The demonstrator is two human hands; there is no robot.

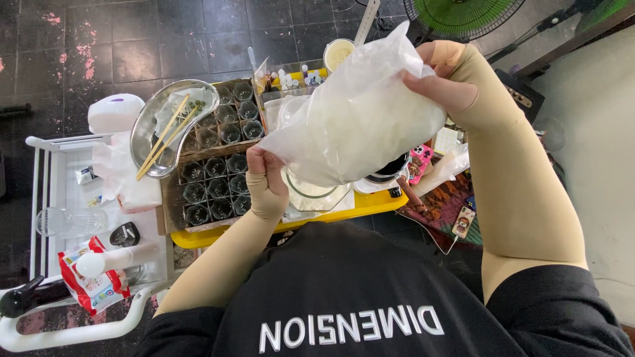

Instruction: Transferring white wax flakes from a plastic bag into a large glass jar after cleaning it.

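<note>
- Leftmost, well left of the plastic bag point(357, 119), a white cart point(49, 198) carried a red-and-white packet point(92, 284), one clear glass point(66, 221) lying on its side and one white lidded tub point(116, 112).
- Between the cart and the bag, one oval metal dish point(149, 132) held two wooden chopsticks point(165, 135), and it rested on the edge of a tray of small dark cups point(215, 175); the cup count could not be told for certain.
- Below the bag's lower corner, the left hand point(266, 188), in a tan sleeve, reached up with forearm slanting from the body and pinched that corner tightly.
- One bag, clear and filled with white material, was held up in the air over the yellow table point(370, 203), its long axis running from lower left to upper right, the twisted top pointing up and away.
- At the bag's upper right end, the right hand point(450, 82) bent at the wrist, elbow out, and gripped the bag's neck.
- Beyond the bag's top stood one green fan point(463, 16).
</note>
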